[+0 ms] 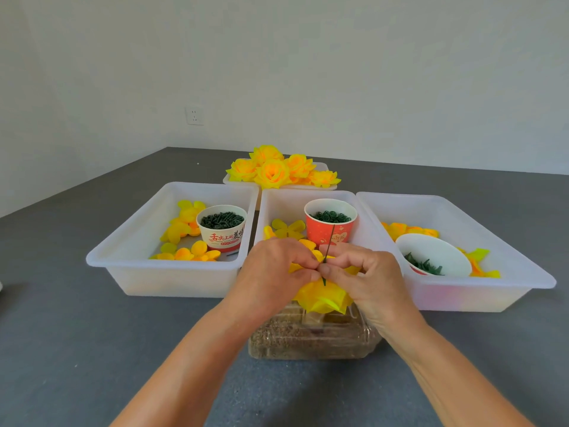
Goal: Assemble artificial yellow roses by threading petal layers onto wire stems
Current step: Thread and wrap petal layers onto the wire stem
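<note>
White trays (172,282) on grey table (77,349)

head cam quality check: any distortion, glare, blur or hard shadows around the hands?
Head view: wide-angle bowing bends the grey table's far edge; light is soft and even, shadows faint; no strong glare on the white plastic trays; left hand, right hand and thin green wire stem read sharp, forearms slightly soft at the frame bottom.

Bare forearms, no sleeves; hands (317,272) ungloved, ringless.
</note>
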### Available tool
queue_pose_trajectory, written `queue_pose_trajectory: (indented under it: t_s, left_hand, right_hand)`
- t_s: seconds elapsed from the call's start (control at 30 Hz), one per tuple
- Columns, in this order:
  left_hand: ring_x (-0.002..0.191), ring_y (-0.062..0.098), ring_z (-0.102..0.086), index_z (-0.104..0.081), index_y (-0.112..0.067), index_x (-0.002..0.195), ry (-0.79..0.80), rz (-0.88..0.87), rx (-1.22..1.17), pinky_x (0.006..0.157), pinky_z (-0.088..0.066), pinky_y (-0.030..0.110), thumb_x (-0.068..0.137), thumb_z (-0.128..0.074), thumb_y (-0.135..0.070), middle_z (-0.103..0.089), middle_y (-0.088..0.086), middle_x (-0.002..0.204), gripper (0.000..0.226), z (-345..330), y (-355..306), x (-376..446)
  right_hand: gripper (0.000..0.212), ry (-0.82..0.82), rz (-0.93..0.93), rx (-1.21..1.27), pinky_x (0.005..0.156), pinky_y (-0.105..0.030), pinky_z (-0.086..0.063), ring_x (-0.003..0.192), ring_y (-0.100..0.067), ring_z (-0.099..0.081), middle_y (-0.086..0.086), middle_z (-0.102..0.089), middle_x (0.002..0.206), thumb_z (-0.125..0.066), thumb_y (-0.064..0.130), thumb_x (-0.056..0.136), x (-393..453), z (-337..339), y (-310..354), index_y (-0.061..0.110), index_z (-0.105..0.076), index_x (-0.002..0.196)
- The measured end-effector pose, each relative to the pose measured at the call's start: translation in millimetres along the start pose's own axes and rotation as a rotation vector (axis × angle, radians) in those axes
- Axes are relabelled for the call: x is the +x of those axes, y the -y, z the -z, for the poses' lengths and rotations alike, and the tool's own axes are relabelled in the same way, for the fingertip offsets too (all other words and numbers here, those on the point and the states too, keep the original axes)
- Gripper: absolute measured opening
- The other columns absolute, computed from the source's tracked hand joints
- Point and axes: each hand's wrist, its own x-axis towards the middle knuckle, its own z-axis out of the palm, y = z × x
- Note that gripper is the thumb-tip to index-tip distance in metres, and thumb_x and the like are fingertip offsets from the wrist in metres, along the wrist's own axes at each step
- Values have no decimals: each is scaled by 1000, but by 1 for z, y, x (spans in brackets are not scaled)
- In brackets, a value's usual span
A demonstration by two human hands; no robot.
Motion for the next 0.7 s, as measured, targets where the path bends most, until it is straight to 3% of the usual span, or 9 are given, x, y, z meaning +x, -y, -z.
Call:
queue_pose_trajectory:
  t_s: [0.1,0.17,0.27,0.37,0.5,0.7]
  left_hand:
    - [101,12,-57,-76,-14,89,-29,-51,36,91,-41,27,78,-73,-15,-70,-5,97,11,-2,1,0]
    - [98,13,-58,-76,-12,85,-58,-86,30,88,-42,26,76,-75,-12,-71,-4,93,9,-4,2,-2]
    - [90,8,-58,-76,-11,82,-99,-111,-19,83,-43,21,73,-76,-8,-71,-3,87,8,-7,5,-3]
    - [88,2,-53,-76,-12,81,-109,-120,-38,82,-40,14,73,-76,-8,-71,-4,83,9,-9,7,-3]
    - [88,3,-54,-76,-12,80,-103,-128,-53,86,-41,19,74,-75,-8,-70,-6,81,8,-11,9,-3]
    - [84,8,-56,-76,-12,80,-111,-109,-34,78,-43,20,75,-75,-9,-70,-5,81,6,-13,11,-2]
  right_hand:
    - [5,-24,67,-58,97,-22,-38,116,3,-51,23,-68,99,-72,32,70,-2,-1,-4,37,-72,67]
    - [14,-14,87,-42,93,-10,-37,116,6,-50,23,-69,98,-74,23,74,-3,-2,-8,35,-73,66]
    - [21,0,89,-8,92,-4,-35,119,4,-49,17,-70,100,-73,15,77,-5,-3,-12,33,-72,66]
    - [22,-16,106,8,96,-9,-35,121,4,-48,15,-70,102,-71,17,78,-6,-5,-14,34,-70,64]
    - [15,-29,126,19,102,-27,-36,123,2,-47,15,-70,102,-71,16,79,-6,-7,-19,26,-71,68]
    - [18,-30,115,14,106,-30,-33,125,3,-44,18,-70,101,-70,15,80,-5,-7,-19,28,-69,66]
